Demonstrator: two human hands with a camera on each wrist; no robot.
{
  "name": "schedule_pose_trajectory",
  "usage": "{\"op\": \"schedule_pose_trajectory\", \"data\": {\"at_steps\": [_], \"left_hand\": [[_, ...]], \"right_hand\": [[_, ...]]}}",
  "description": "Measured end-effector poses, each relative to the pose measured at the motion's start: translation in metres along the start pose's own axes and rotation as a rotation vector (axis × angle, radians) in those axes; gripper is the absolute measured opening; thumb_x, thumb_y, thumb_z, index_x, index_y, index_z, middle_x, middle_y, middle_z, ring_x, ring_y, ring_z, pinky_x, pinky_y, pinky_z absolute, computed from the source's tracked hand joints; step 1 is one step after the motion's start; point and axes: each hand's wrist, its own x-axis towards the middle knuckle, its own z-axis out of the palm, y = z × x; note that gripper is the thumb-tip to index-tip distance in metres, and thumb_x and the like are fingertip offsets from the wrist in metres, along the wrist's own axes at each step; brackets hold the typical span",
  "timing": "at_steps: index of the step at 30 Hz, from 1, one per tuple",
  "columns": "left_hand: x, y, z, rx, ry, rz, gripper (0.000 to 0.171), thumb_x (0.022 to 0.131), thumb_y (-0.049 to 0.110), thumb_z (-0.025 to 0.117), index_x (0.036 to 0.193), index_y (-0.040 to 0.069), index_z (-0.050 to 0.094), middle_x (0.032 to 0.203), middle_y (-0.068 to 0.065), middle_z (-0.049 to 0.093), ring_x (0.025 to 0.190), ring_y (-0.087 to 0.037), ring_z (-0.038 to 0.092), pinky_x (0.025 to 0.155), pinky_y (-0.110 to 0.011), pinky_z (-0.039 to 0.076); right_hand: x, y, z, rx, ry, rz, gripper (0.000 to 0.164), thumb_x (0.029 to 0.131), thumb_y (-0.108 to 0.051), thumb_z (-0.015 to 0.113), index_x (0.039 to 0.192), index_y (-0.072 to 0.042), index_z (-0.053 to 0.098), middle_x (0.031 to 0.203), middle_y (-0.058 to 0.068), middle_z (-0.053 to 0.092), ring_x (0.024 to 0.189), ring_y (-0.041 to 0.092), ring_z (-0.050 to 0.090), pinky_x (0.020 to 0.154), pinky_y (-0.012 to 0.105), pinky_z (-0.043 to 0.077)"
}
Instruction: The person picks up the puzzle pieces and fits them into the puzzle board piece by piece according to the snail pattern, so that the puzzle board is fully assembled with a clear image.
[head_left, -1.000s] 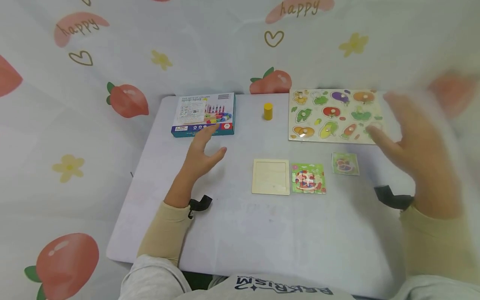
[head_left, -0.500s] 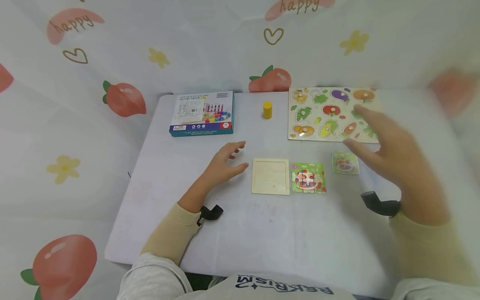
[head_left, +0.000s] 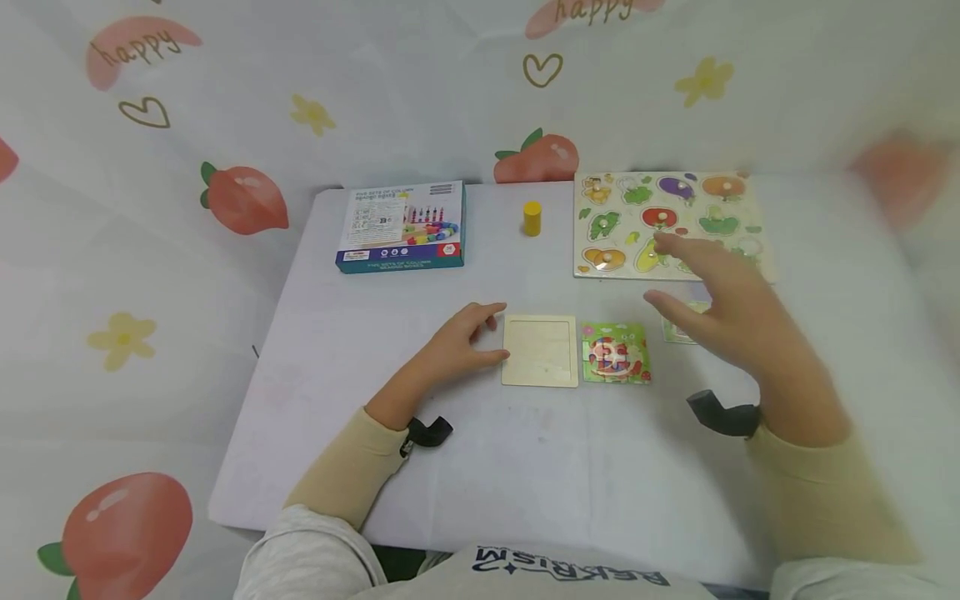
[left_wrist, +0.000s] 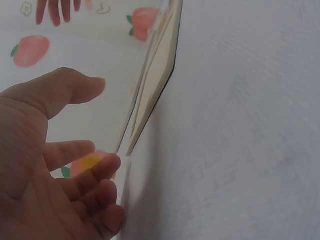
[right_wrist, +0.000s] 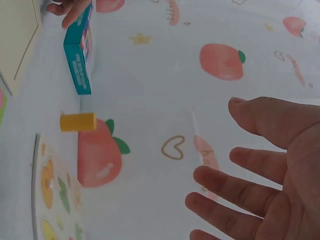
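White fabric printed with peaches, yellow flowers, hearts and the word "happy" forms the backdrop (head_left: 420,75) behind a white-covered table (head_left: 465,475). At the table's back, the fruit-and-vegetable peg puzzle board (head_left: 662,218) has knobbed pieces in its recesses, partly covered by the right hand (head_left: 738,312), which hovers with fingers and thumb spread. Near the middle lies a square wooden tray (head_left: 540,352) with a raised rim and plain recess; the left hand (head_left: 459,342) is at its left edge, thumb extended and fingers loosely bent, contact unclear. Beside it sits a green jigsaw (head_left: 615,354). A boxed set (head_left: 401,229) reads "FIVE SETS OF COLUMN". In the right wrist view, its teal side shows beyond the yellow cylinder (right_wrist: 78,122).
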Motion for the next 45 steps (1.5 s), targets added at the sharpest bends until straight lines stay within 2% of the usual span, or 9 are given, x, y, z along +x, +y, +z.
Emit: {"op": "schedule_pose_trajectory", "data": {"at_steps": [4,8,18,22,25,30,34,38,45], "left_hand": [[-0.001,-0.002,0.003,0.022,-0.042,-0.018,0.078,0.089,0.032,0.082,0.155,0.012,0.045,0.112,-0.002,0.052,0.102,-0.018,0.047,0.086,-0.034,0.042],[-0.001,-0.003,0.004,0.046,-0.057,-0.012,0.074,0.089,0.032,0.082,0.153,0.012,0.049,0.111,-0.002,0.051,0.103,-0.018,0.047,0.088,-0.035,0.042],[-0.001,-0.003,0.005,0.165,-0.092,0.01,0.071,0.088,0.032,0.081,0.15,0.01,0.053,0.119,-0.002,0.054,0.103,-0.018,0.05,0.09,-0.034,0.044],[-0.001,-0.002,0.006,0.195,-0.088,0.015,0.07,0.088,0.032,0.081,0.149,0.011,0.055,0.12,-0.003,0.054,0.102,-0.018,0.05,0.089,-0.033,0.044],[-0.002,-0.001,0.006,0.209,-0.084,0.02,0.068,0.088,0.032,0.081,0.148,0.011,0.056,0.12,-0.003,0.054,0.102,-0.017,0.049,0.089,-0.033,0.044],[-0.002,0.0,0.006,0.201,-0.08,0.022,0.068,0.088,0.031,0.082,0.147,0.01,0.057,0.119,-0.003,0.054,0.102,-0.018,0.049,0.089,-0.034,0.044],[0.0,0.0,0.005,0.199,-0.081,0.027,0.067,0.088,0.031,0.082,0.146,0.009,0.057,0.12,-0.004,0.054,0.102,-0.018,0.05,0.09,-0.034,0.044],[0.0,0.001,0.005,0.194,-0.086,0.026,0.067,0.088,0.031,0.082,0.146,0.009,0.058,0.121,-0.004,0.054,0.104,-0.018,0.05,0.093,-0.035,0.044],[0.0,-0.001,0.005,0.183,-0.079,0.026,0.066,0.088,0.03,0.082,0.145,0.009,0.058,0.121,-0.004,0.055,0.103,-0.018,0.051,0.092,-0.035,0.045]], "right_hand": [[0.0,-0.001,0.01,0.041,-0.005,-0.006,0.066,0.091,-0.019,0.08,0.15,-0.008,0.052,0.141,0.013,0.059,0.138,0.035,0.047,0.115,0.05,0.031],[0.002,-0.001,0.021,0.091,-0.041,0.03,0.066,0.092,-0.02,0.079,0.151,-0.009,0.051,0.135,0.013,0.063,0.131,0.034,0.052,0.108,0.056,0.037],[0.011,0.002,0.044,0.114,-0.244,0.134,0.059,0.097,-0.025,0.074,0.149,-0.008,0.053,0.127,0.013,0.066,0.124,0.033,0.056,0.104,0.059,0.04],[0.016,0.007,0.057,0.117,-0.348,0.159,0.051,0.097,-0.021,0.073,0.143,-0.005,0.058,0.118,0.012,0.069,0.115,0.033,0.062,0.102,0.058,0.043],[0.019,0.01,0.067,0.101,-0.392,0.201,0.049,0.097,-0.021,0.072,0.141,-0.005,0.06,0.108,0.008,0.068,0.105,0.03,0.063,0.093,0.052,0.049],[0.021,0.018,0.08,0.092,-0.428,0.261,0.046,0.097,-0.022,0.072,0.139,-0.006,0.063,0.1,0.005,0.066,0.09,0.025,0.06,0.076,0.04,0.05],[0.02,0.025,0.089,0.106,-0.458,0.281,0.046,0.096,-0.022,0.072,0.138,-0.006,0.063,0.097,0.004,0.065,0.084,0.023,0.059,0.07,0.037,0.049],[0.019,0.03,0.095,0.108,-0.476,0.294,0.046,0.095,-0.02,0.072,0.138,-0.006,0.063,0.096,0.003,0.065,0.084,0.022,0.059,0.071,0.037,0.047],[0.018,0.033,0.105,0.061,-0.441,0.288,0.044,0.092,-0.021,0.076,0.13,-0.003,0.066,0.096,0.004,0.065,0.084,0.023,0.057,0.078,0.041,0.046]]}}
